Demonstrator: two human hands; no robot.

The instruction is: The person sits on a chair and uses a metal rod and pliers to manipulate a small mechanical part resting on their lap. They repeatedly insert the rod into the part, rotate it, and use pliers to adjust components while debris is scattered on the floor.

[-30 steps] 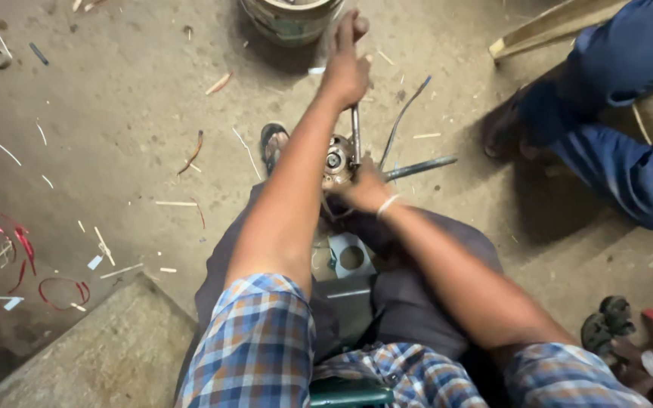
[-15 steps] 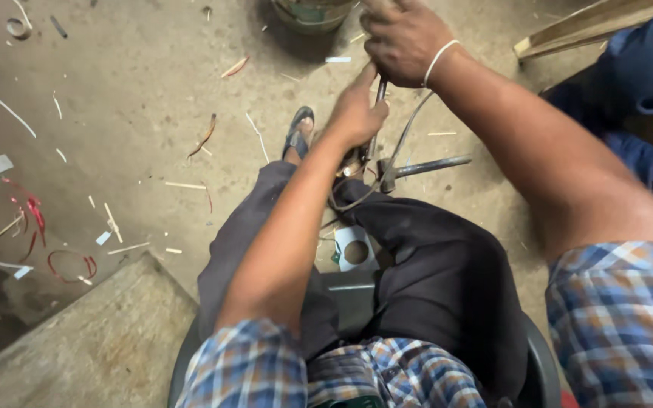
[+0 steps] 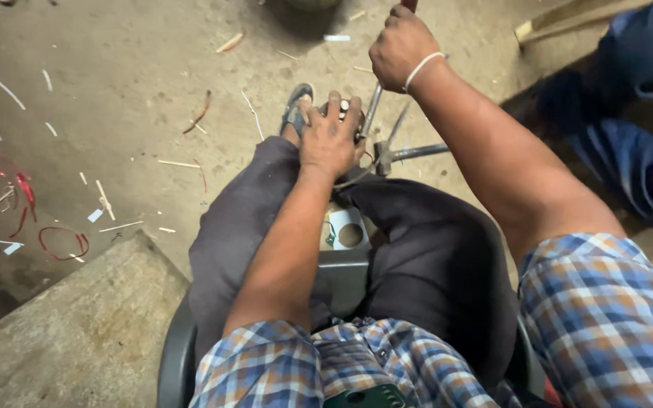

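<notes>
Steel rod, thin and grey, stands tilted between the knees of a seated person; its upper end runs into the right hand, whose fingers are wrapped shut around a handle that leaves the top edge of the view. White band circles that wrist.

Left hand: laid palm-down over a small round metal part just beyond the knees, fingers spread and curled over it; the part is mostly hidden, so its kind cannot be told. The rod's lower end meets this spot, just beside the left fingertips.

Metal bar: dark, lying on the floor, running out to the right from the same spot.

Sandal: worn on the foot, just left of the left hand.

Trousers: dark, both knees raised. Sleeves in blue and orange check on both arms.

Square plate with a round hole: pale, lying between the thighs on a grey seat.

Concrete floor: strewn with pale splinters, with red wire loops at the left.

Second person's leg in blue cloth: upper right, well apart from both hands.
</notes>
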